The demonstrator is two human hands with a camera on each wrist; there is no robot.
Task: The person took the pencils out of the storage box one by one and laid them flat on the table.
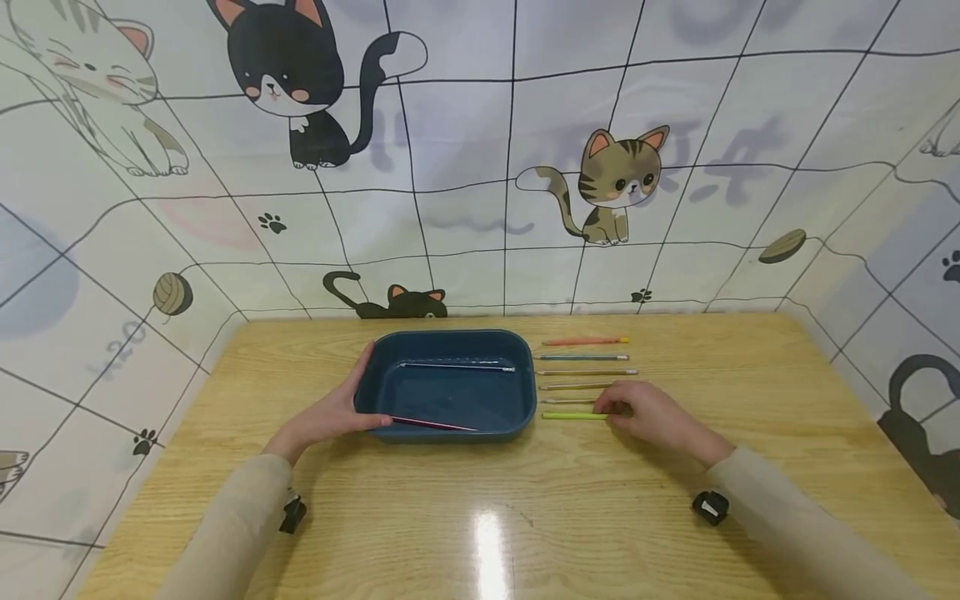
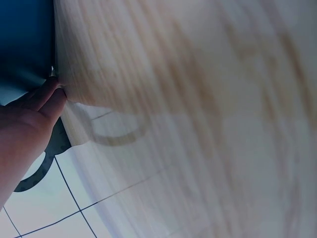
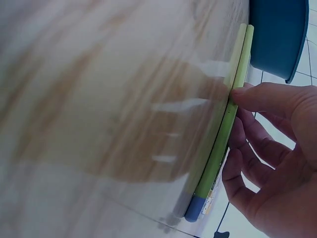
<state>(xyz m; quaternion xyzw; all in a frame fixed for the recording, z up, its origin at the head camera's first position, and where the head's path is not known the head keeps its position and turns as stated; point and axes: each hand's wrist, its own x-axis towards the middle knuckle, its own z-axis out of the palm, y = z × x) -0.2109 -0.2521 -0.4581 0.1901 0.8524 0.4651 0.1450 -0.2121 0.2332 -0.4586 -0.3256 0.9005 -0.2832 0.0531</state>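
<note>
In the head view, a dark blue rectangular tray (image 1: 536, 387) stands on the table. My left hand (image 1: 341, 412) grips its left end, thumb over the near left corner and fingers along the side wall. A dark pencil with a pale end (image 1: 457, 367) and a dark red pencil (image 1: 435, 424) lie inside the tray. Right of it, my right hand (image 1: 648, 414) pinches a yellow-green pencil (image 3: 218, 136) near its right part; the blue end shows in the right wrist view. That pencil lies along the table surface, closest to me in a column of pencils.
Beyond the yellow-green pencil lie several more, among them an orange pencil (image 1: 585, 341), a blue-grey pencil (image 1: 581, 357) and a brownish pencil (image 1: 585, 372). The glossy wooden table (image 1: 420, 517) meets a cat-patterned curtain (image 1: 465, 208) at the back and sides.
</note>
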